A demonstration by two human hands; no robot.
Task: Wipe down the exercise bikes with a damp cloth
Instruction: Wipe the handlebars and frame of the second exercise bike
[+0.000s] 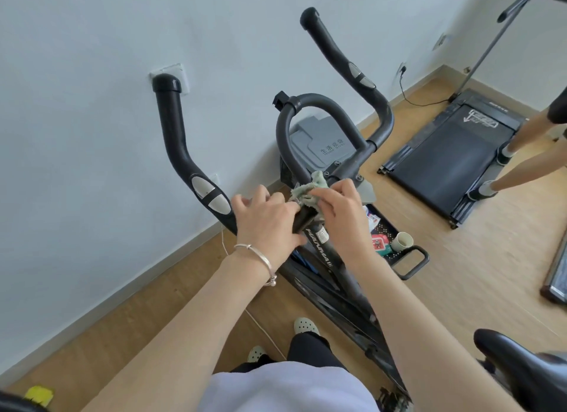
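Exercise bike (325,258), head view: the black frame stands on a wooden floor (460,273) close to a pale wall (92,135), directly in front of the person. Its stem rises between both forearms, and the saddle (521,365) shows at lower right. Two long handlebar grips with silver sensor pads, the left grip (175,135) and the right grip (337,58), flank a central loop bar (306,104).

The left hand (264,218), with a silver bracelet (257,256) on the wrist, rests at the top of the stem. Its fingers (245,200) are curled over the base of the left bar.

The right hand (340,206) holds a crumpled green cloth (310,187). Its bent fingers (325,193) press the cloth against the clamp where the loop bar joins the stem.

Behind the bars, against the wall, stands a grey waste bin (319,141) with printed characters on its lid. To the right of the stem, a black perforated tray (411,258) on the floor carries a paper cup (403,241) and small packets. Farther right lies a treadmill (454,154), on whose side edge a second person's legs (521,141) stand.
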